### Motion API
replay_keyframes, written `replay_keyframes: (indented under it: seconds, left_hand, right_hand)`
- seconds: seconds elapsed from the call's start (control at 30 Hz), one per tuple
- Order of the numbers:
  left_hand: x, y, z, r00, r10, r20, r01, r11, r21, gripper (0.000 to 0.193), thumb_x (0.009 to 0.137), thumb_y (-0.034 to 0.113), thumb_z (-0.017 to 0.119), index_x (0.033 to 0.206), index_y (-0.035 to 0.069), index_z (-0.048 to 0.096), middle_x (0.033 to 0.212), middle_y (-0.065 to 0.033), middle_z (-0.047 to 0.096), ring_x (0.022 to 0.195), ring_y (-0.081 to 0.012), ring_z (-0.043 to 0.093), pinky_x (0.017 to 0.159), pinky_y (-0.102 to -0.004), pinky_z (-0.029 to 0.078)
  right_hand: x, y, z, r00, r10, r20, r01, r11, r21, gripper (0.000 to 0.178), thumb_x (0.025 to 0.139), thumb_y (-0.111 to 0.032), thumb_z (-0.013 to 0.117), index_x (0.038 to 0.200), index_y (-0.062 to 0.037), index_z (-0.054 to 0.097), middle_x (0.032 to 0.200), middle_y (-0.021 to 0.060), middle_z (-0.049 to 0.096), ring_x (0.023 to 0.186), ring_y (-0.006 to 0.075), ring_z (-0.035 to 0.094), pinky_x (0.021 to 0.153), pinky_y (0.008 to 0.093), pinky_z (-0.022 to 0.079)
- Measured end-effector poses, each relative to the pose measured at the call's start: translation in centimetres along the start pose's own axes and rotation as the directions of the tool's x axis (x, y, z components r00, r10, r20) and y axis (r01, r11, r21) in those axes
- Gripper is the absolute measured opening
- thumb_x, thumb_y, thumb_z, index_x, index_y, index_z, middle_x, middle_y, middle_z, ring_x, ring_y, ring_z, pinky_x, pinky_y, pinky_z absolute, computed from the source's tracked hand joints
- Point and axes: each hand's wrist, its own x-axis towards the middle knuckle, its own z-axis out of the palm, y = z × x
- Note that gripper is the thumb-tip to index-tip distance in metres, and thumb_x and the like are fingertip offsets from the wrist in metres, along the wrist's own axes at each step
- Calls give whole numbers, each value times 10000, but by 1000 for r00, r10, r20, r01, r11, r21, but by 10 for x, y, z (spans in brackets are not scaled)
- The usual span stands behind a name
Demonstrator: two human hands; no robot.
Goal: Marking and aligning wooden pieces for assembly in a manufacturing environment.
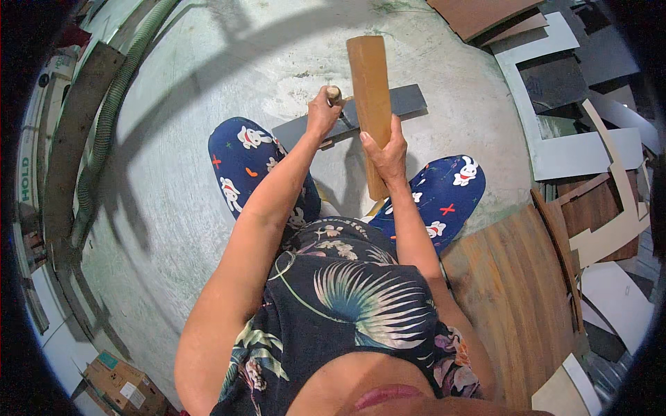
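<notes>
My left hand point(324, 113) is closed around a chisel-like tool with a pale wooden handle point(334, 92). Its thin metal shaft slants down to a long dark grey board point(408, 101), though the tip is hard to make out. That board lies crosswise in front of my knees, with a small brown piece showing at its near edge below my left hand. In my right hand point(388, 150) is a thick brown wooden block point(370, 80), gripped by its lower part. The block stands lengthwise over the board, hiding part of it, and is just right of the tool.
Cut wooden panels and pale board offcuts point(590, 149) pile up on the right, beside a large brown wood sheet point(510, 277). A ribbed hose point(104, 128) runs along the left side. At lower left sits a cardboard box point(125, 385). The floor is concrete point(156, 229).
</notes>
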Motion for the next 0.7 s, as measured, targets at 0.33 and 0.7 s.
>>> replay_keyframes:
  seconds: [0.33, 0.7]
  left_hand:
    - [6, -11, 3, 987, -79, 140, 70, 995, 70, 383, 769, 142, 718, 1113, 17, 601, 979, -213, 701, 942, -355, 689, 792, -426, 537]
    - [14, 4, -13, 997, -40, 70, 39, 999, 21, 352, 731, 162, 769, 1027, 27, 636, 928, -143, 716, 818, -245, 694, 752, -369, 535]
  right_hand:
    - [-2, 10, 8, 974, 158, 162, -129, 976, -176, 496, 774, -250, 744, 1153, -26, 516, 995, 260, 673, 957, 443, 652, 799, 486, 520]
    - [2, 9, -1, 995, 96, -35, -98, 993, -60, 460, 793, -219, 738, 1150, -9, 537, 1035, 211, 676, 980, 353, 670, 831, 424, 520]
